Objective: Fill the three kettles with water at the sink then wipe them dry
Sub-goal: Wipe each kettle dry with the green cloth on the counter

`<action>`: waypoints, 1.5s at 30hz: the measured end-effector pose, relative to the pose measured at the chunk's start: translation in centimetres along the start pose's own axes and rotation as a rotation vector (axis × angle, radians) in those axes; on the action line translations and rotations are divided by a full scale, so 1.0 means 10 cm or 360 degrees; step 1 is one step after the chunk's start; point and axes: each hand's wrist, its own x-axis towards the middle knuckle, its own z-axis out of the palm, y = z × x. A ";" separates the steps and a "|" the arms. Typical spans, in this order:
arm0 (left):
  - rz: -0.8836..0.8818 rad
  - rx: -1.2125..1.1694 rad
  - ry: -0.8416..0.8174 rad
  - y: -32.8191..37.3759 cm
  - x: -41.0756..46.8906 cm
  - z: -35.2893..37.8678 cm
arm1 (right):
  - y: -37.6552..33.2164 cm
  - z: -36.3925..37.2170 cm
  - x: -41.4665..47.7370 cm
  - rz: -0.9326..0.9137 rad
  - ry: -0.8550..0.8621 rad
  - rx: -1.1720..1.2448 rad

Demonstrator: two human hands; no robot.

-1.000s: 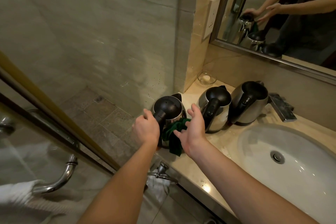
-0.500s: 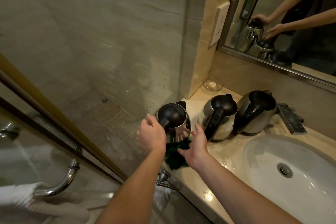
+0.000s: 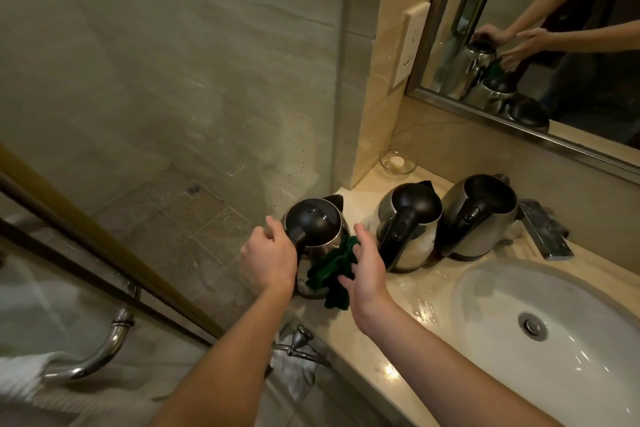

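Left hand (image 3: 268, 262) curls round the handle (image 3: 297, 236) of the leftmost kettle (image 3: 317, 229) at the end of the counter (image 3: 412, 291), hiding most of it. Right hand (image 3: 367, 269), fingers straight, presses a green cloth (image 3: 330, 269) against its side.

You have three steel, black-handled kettles upright in a row left of the sink (image 3: 491, 291): left kettle (image 3: 317, 227) with green cloth (image 3: 329, 269) against its side, middle kettle (image 3: 414, 215), right kettle (image 3: 485, 218).

The glossy beige stone counter (image 3: 408, 291) carries 3 stainless-steel kettles with black handles in a row: left kettle (image 3: 315, 222), middle kettle (image 3: 410, 215), right kettle (image 3: 481, 218). A small clear glass dish (image 3: 397, 161) sits in its back corner. A white oval sink (image 3: 571, 315) is set into it.
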 end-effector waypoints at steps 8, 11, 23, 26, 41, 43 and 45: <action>-0.0020 0.0021 -0.0012 0.00 -0.02 -0.01 | 0.15 -0.07 0.22 0.0224 0.0010 0.0065; -0.0013 0.0002 -0.0014 -0.01 -0.01 -0.01 | 0.06 -0.08 0.24 0.0193 -0.0014 0.0066; 0.0004 -0.0009 0.0043 -0.03 0.00 0.02 | -0.15 0.02 0.37 -0.0318 -0.0259 -0.0481; 0.0027 -0.0006 0.0066 -0.01 -0.01 0.01 | -0.12 0.01 0.47 -0.0233 -0.0207 -0.0462; 0.0007 0.0014 0.0090 -0.01 -0.01 0.02 | -0.28 -0.02 0.59 -0.0028 -0.0250 -0.0417; 0.0000 -0.0018 0.0077 -0.01 -0.01 0.02 | -0.27 -0.02 0.61 -0.0067 -0.0264 -0.0445; -0.0004 -0.0018 0.0067 -0.01 -0.01 0.01 | -0.24 -0.02 0.64 -0.0094 -0.0267 -0.0464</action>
